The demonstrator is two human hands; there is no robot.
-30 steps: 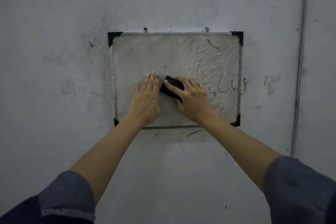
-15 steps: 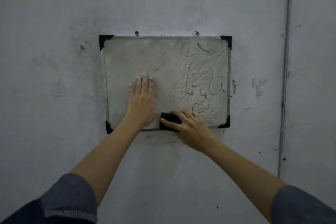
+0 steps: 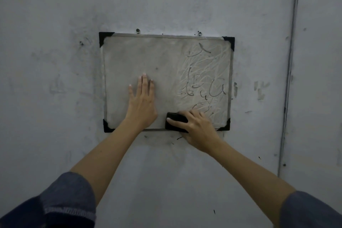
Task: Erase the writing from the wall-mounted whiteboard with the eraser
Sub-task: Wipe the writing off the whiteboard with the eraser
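Note:
A small whiteboard (image 3: 140, 55) with black corner caps hangs on the grey wall. Its left half is wiped to a dull smear. Dark marker writing (image 3: 205, 90) and pale scribble streaks fill the right half. My left hand (image 3: 142, 102) lies flat on the board's lower left area, fingers straight and pointing up. My right hand (image 3: 196, 127) grips a black eraser (image 3: 174, 119) against the board's bottom edge, just right of the left hand. The fingers cover most of the eraser.
The grey wall (image 3: 55, 24) carries scuffs and small dark marks around the board. Two screws (image 3: 137, 30) sit above the top edge. A vertical seam (image 3: 288, 79) runs down the wall to the right.
My right hand moved the eraser down from the board's middle to its bottom edge, then stayed there. The left hand kept its place on the board.

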